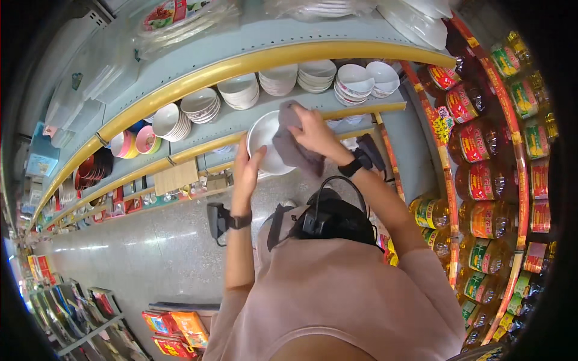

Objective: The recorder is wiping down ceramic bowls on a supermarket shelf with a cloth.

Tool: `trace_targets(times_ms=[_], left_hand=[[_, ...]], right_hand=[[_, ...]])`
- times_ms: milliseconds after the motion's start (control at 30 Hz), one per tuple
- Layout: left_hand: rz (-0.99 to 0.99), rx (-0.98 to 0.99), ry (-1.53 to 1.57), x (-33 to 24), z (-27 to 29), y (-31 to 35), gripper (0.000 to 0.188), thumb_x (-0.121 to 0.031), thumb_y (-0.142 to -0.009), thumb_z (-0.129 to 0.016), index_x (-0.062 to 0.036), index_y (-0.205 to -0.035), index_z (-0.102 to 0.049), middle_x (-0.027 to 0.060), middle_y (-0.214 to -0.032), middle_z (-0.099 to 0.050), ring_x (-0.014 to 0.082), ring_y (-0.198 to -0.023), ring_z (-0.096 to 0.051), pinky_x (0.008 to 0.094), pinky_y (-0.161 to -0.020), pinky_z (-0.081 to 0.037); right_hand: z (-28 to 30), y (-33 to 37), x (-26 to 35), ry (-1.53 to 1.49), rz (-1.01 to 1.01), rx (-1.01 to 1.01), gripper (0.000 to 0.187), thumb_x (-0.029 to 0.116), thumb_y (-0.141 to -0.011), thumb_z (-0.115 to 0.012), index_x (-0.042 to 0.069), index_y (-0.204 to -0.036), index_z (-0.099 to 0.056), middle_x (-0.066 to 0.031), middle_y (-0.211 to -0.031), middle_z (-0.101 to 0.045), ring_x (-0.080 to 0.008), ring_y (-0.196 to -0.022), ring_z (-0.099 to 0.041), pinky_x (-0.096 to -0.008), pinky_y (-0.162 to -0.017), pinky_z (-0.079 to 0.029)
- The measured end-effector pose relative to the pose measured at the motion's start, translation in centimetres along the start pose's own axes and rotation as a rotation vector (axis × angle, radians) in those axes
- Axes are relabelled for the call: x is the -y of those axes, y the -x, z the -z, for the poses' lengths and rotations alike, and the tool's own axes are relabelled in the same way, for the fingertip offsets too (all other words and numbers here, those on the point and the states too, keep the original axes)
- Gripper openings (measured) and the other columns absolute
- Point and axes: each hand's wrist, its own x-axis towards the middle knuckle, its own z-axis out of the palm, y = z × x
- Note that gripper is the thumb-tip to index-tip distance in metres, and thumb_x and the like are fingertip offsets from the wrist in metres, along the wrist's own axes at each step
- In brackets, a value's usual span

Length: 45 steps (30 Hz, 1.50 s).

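A white bowl (260,135) is held in front of the shelf by my left hand (248,165), its thumb over the rim and the other fingers behind it. My right hand (313,129) grips a grey-purple cloth (291,141), which lies against the bowl's inner face and hides its right part. The cloth's lower end hangs down past the rim. Just behind the bowl, stacks of white bowls (239,90) line the shelf. Some stacks, such as the patterned bowls (355,81) on the right, have decorated sides.
Shelves with yellow edge strips (229,63) curve across the front, with plastic-wrapped plates (180,24) above. Coloured bowls (146,139) stand farther left. Bottles of oil (475,141) fill racks on the right. Red and orange packets (174,331) lie low at the left, above a grey floor (150,259).
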Motion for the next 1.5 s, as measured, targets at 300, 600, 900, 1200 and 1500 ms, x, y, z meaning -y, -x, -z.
trace_targets(times_ms=[300, 600, 900, 1200, 1500], left_hand=[[-0.313, 0.088, 0.112, 0.1, -0.1, -1.4, 0.068, -0.014, -0.056, -0.045, 0.0022, -0.121, -0.05, 0.0155, -0.118, -0.055, 0.0231, -0.114, -0.047, 0.0312, -0.099, -0.032], [-0.453, -0.319, 0.163, 0.0, -3.1, 0.6, 0.064, -0.018, -0.065, -0.048, 0.0067, -0.123, -0.045, 0.0184, -0.119, -0.051, 0.0266, -0.11, -0.049, 0.036, -0.099, -0.033], [-0.112, 0.092, 0.24, 0.4, 1.5, -0.6, 0.061, -0.012, -0.065, -0.052, -0.0024, -0.125, -0.041, 0.0094, -0.118, -0.046, 0.0192, -0.11, -0.042, 0.0288, -0.096, -0.03], [-0.199, 0.028, 0.302, 0.1, -1.5, -0.3, 0.065, -0.02, -0.059, -0.046, 0.0025, -0.12, -0.049, 0.0086, -0.107, -0.056, 0.019, -0.103, -0.049, 0.0268, -0.092, -0.034], [-0.355, -0.278, 0.292, 1.6, -2.0, -0.3, 0.066, -0.019, -0.061, -0.045, 0.0058, -0.123, -0.045, 0.015, -0.114, -0.052, 0.0252, -0.103, -0.049, 0.0326, -0.095, -0.035]], right_hand=[[0.8, -0.4, 3.1, 0.132, 0.243, 0.096, 0.029, 0.006, -0.076, -0.056, 0.004, -0.105, -0.052, -0.0232, -0.075, -0.059, -0.0433, -0.075, -0.056, -0.0474, -0.066, -0.045], [-7.4, 4.7, 0.2, -0.459, -0.17, -0.245, 0.039, 0.021, -0.078, -0.064, -0.008, -0.099, -0.05, -0.0291, -0.084, -0.058, -0.0462, -0.078, -0.055, -0.0459, -0.066, -0.045], [0.9, 0.7, 2.9, 0.094, 0.12, -0.036, 0.025, 0.013, -0.075, -0.059, -0.002, -0.093, -0.051, -0.0286, -0.073, -0.056, -0.0464, -0.071, -0.055, -0.0507, -0.064, -0.044], [2.7, -0.6, 3.2, 0.166, 0.3, 0.137, 0.027, 0.011, -0.076, -0.06, 0.004, -0.101, -0.052, -0.0233, -0.074, -0.059, -0.0427, -0.071, -0.057, -0.045, -0.06, -0.046], [-3.9, 5.6, -0.5, -0.375, -0.346, 0.138, 0.029, 0.024, -0.087, -0.054, -0.004, -0.095, -0.056, -0.0207, -0.074, -0.06, -0.0323, -0.07, -0.06, -0.0397, -0.064, -0.045]])
